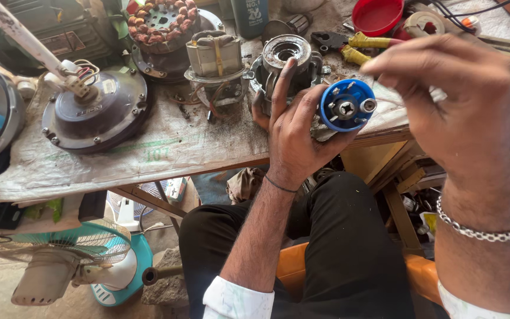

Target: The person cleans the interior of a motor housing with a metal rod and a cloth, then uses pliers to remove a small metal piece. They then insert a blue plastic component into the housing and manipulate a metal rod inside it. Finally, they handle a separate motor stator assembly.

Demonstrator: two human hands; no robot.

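My left hand (293,127) grips a small electric motor with a round blue end cap (347,105), held up over the bench edge with the cap facing me. A metal shaft hub and small terminals show on the cap. My right hand (461,97) hovers just right of the cap with fingers pinched together above it; whether it holds anything is hidden. A metal chain bracelet sits on my right wrist, a thin dark band on my left.
The wooden bench (149,159) has a sack cloth cover. On it lie a dark ceiling-fan motor housing (95,109), a copper-wound stator (163,23), a small motor core (215,59), a silver motor (287,56), yellow-handled pliers (358,47) and a red bowl (378,15). A teal table fan (84,260) stands on the floor at left.
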